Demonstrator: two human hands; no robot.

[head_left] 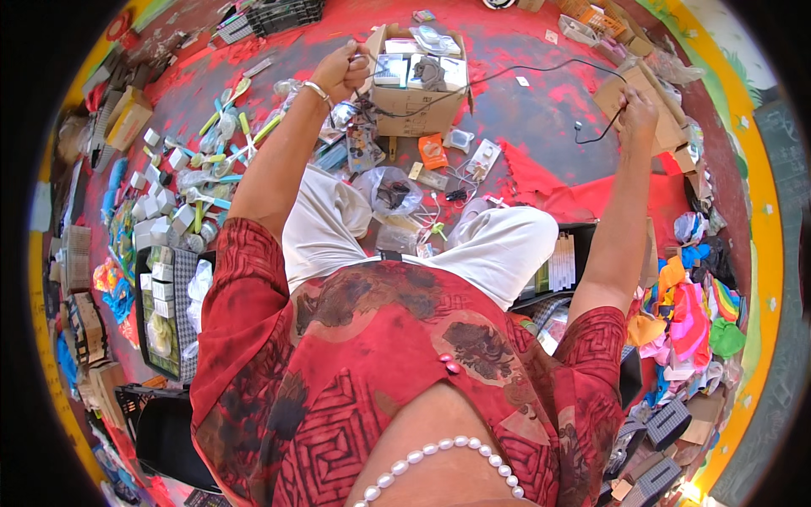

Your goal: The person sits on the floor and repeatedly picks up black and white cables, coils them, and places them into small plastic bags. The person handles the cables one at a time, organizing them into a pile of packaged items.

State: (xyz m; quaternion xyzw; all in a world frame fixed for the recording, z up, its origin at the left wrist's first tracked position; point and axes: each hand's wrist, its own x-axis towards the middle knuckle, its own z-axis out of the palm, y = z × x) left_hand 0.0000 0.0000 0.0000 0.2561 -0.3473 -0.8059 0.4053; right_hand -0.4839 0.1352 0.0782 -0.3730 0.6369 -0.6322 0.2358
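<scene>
Black cable (574,60) strung between the two hands: runs from near the left fingers, dips across the front of an open cardboard box (418,114), then rises in a long arc through the air to the right fingers. Short tail of it hangs to the left of the right fingers, with a small plug (578,127) at its end, well clear of the floor.

Left hand (342,72): fingers curled tight, a dark strand showing at the tips; exact path inside the grip is hidden. Right hand (638,117): fingers pinched narrow on the cable, close to the plug end.

Around the left fingers: cardboard box just to the right, packed with white boxes, a grey coiled cord (429,73) lying on top. Below them, nearer the body, an orange packet (432,152) and a clear bag (389,191) with dark contents. Farther left, a spread of green and white plastic pieces (221,127) on the floor.

Around the right fingers: brown cardboard (649,93) just behind and beside. Down and to the left, a red sheet (562,188) on the floor; beyond its edge, a white power strip (484,160).
</scene>
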